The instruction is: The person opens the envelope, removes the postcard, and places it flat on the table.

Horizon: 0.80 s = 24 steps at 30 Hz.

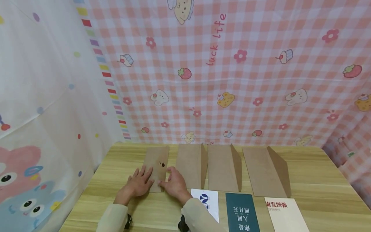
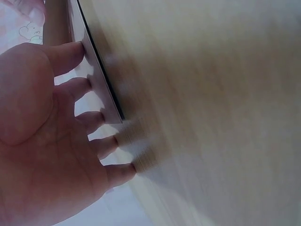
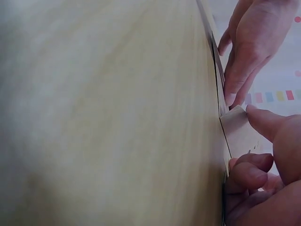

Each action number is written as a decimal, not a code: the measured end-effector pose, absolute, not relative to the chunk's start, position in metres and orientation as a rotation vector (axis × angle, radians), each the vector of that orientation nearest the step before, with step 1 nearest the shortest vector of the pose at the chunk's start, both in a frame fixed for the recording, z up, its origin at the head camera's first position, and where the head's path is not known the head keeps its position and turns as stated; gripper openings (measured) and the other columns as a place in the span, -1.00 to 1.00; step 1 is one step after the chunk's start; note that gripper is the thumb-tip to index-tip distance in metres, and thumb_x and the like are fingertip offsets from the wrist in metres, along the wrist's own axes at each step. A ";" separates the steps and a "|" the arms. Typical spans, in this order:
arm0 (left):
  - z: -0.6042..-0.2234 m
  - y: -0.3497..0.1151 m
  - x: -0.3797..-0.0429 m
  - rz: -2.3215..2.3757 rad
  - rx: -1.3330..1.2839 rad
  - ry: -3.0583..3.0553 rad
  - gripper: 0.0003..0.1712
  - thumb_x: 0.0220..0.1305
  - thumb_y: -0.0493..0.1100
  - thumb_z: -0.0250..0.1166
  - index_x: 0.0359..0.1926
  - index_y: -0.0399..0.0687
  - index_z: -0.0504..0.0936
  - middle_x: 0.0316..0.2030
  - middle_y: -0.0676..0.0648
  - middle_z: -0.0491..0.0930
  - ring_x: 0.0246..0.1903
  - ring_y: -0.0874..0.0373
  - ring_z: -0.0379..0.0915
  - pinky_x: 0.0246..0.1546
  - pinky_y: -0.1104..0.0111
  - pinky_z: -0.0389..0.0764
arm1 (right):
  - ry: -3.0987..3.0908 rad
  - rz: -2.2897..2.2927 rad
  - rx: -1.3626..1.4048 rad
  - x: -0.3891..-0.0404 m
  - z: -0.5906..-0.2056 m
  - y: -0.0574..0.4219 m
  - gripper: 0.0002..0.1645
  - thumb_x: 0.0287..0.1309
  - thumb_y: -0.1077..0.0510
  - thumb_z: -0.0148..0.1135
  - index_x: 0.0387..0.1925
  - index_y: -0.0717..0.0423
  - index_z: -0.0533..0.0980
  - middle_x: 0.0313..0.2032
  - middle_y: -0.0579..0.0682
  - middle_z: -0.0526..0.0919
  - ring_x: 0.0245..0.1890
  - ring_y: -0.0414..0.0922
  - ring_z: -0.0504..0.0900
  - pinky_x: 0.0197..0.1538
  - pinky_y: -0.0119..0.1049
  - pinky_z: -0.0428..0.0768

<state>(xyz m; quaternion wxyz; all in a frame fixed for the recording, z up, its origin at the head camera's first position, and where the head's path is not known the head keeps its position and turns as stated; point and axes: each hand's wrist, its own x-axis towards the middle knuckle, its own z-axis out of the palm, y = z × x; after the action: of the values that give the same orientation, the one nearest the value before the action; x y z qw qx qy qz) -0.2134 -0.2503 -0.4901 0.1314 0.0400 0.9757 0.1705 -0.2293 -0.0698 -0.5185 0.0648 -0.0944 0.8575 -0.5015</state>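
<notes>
A brown kraft-paper envelope (image 1: 156, 158) with small dark printed marks lies at the left of the table. My left hand (image 1: 139, 184) rests on its left side with fingers spread. In the left wrist view, the fingertips (image 2: 83, 49) press down along the envelope's edge (image 2: 104, 89). My right hand (image 1: 175, 184) is at the right edge, where the flap (image 3: 233, 117) stands partly raised in the right wrist view. The right thumb (image 3: 263, 121) touches the flap's end and the other fingers curl at its side, holding it between them.
Three more brown envelopes, a left one (image 1: 187, 164), a middle one (image 1: 221, 167) and a right one (image 1: 258, 170), lie with flaps opened rightward. Nearer are a white card (image 1: 213, 201), a dark green card (image 1: 242, 209) and a cream card (image 1: 287, 217). A patterned cloth (image 1: 203, 96) hangs behind the table.
</notes>
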 end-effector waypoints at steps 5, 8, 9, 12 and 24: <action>-0.490 -0.249 -0.213 0.503 0.116 2.831 -0.34 0.53 -0.03 -0.02 0.52 -0.17 0.13 0.50 -0.42 -0.10 0.45 -0.49 -0.25 0.27 -0.44 -0.10 | 2.565 -1.551 -0.301 -0.228 -0.518 -0.067 -0.35 0.03 0.11 0.51 0.13 0.21 0.45 -0.42 -0.03 0.44 -0.46 -0.16 0.38 -0.39 -0.33 0.35; -0.489 -0.249 -0.213 0.508 0.116 2.829 -0.34 0.54 -0.03 -0.02 0.52 -0.17 0.13 0.50 -0.42 -0.11 0.45 -0.49 -0.26 0.28 -0.44 -0.11 | 2.556 -1.564 -0.312 -0.228 -0.518 -0.066 -0.37 0.05 0.12 0.50 0.13 0.19 0.45 -0.43 -0.03 0.44 -0.46 -0.17 0.38 -0.40 -0.34 0.34; -0.489 -0.248 -0.213 0.509 0.115 2.828 -0.34 0.54 -0.03 -0.02 0.52 -0.17 0.12 0.50 -0.42 -0.11 0.45 -0.49 -0.26 0.28 -0.44 -0.11 | 2.554 -1.564 -0.314 -0.228 -0.518 -0.065 -0.37 0.06 0.12 0.49 0.13 0.19 0.44 -0.42 -0.03 0.44 -0.46 -0.17 0.38 -0.40 -0.34 0.34; -0.489 -0.249 -0.213 0.506 0.116 2.826 -0.34 0.54 -0.03 -0.03 0.52 -0.17 0.12 0.51 -0.42 -0.12 0.45 -0.49 -0.27 0.28 -0.44 -0.11 | 2.544 -1.564 -0.314 -0.228 -0.518 -0.064 -0.36 0.08 0.11 0.48 0.16 0.20 0.43 -0.41 -0.03 0.45 -0.44 -0.16 0.39 -0.37 -0.32 0.36; -0.490 -0.250 -0.213 0.504 0.128 2.833 -0.35 0.54 -0.04 -0.02 0.52 -0.18 0.13 0.50 -0.42 -0.11 0.44 -0.50 -0.25 0.27 -0.44 -0.10 | 2.562 -1.561 -0.308 -0.228 -0.518 -0.060 -0.32 0.07 0.07 0.47 0.16 0.23 0.41 -0.41 -0.05 0.46 -0.44 -0.17 0.42 -0.33 -0.30 0.42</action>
<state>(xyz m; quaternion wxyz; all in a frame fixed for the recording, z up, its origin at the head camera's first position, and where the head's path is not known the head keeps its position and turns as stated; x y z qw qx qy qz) -0.2126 -0.2503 -0.4897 0.1303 0.0442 0.9752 0.1734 -0.2284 -0.0598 -0.5178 0.0630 -0.1020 0.8478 -0.5166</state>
